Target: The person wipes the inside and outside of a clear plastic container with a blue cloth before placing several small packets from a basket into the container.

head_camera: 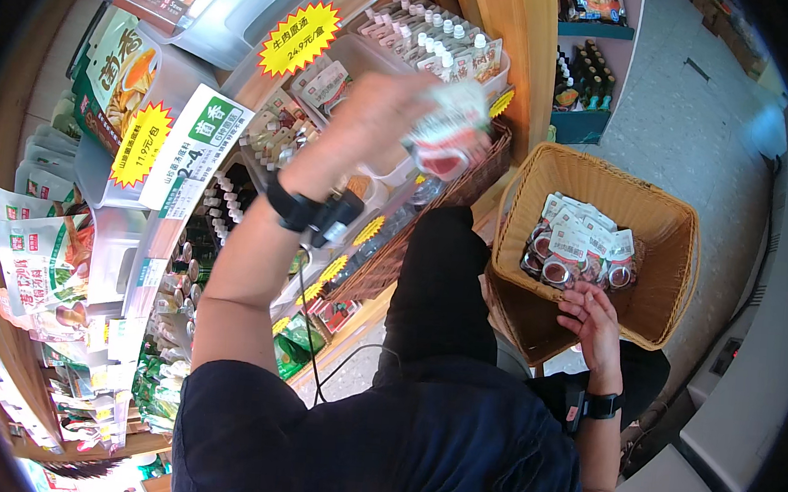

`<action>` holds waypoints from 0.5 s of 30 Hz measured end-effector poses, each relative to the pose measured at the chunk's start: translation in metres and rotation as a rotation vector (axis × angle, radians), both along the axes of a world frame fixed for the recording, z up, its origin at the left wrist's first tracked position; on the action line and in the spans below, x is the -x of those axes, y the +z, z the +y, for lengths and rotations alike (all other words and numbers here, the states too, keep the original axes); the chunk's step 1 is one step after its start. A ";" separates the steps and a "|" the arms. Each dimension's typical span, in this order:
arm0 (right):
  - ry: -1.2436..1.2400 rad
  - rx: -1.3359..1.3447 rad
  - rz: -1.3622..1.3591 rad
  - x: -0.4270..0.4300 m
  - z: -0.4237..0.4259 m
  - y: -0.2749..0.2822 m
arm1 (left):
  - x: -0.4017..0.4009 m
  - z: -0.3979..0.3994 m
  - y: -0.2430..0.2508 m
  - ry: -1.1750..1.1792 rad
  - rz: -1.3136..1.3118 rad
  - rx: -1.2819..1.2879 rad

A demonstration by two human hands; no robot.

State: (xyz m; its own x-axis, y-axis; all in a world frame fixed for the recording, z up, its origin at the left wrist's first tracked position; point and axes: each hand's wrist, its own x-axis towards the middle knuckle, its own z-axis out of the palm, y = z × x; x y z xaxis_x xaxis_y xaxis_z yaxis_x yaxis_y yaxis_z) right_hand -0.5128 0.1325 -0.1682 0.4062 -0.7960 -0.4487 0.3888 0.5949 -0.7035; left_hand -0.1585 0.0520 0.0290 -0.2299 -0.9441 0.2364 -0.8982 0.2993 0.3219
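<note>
My left hand is blurred and grips a white and red sauce sachet above the shelf bins. Near it, a clear plastic bin holds sachets that look similar. On the right stands a tan wicker basket with a pile of small sauce sachets inside; round windows show dark red contents. Beside its near rim is my right hand, palm turned partly up, fingers loosely apart and holding nothing visible.
Spouted pouches fill a bin at the shelf's far end. Larger soup-base pouches and yellow price tags line the left. A brown wicker shelf basket lies below the bins. Dark bottles stand on a farther shelf. Thin cables hang near my left arm.
</note>
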 end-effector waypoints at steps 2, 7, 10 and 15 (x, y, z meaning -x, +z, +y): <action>-0.006 -0.043 0.095 0.003 0.006 -0.005 | -0.036 -0.010 0.010 0.137 -0.024 0.057; -0.024 -0.096 0.156 0.010 0.012 -0.021 | -0.079 -0.036 0.000 0.218 -0.305 0.088; -0.028 -0.104 0.183 0.013 0.013 -0.025 | -0.121 -0.051 -0.028 0.444 -0.352 -0.002; -0.028 -0.147 0.249 0.018 0.014 -0.028 | -0.180 -0.064 -0.062 0.576 -0.344 -0.024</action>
State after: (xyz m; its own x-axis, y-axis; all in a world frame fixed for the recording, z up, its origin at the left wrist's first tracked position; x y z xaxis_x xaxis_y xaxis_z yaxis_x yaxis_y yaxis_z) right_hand -0.5308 0.1463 -0.1966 0.2474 -0.7245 -0.6434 0.2325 0.6890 -0.6865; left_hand 0.0218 -0.0117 -0.0329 0.2543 -0.9425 0.2168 -0.9648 -0.2628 -0.0111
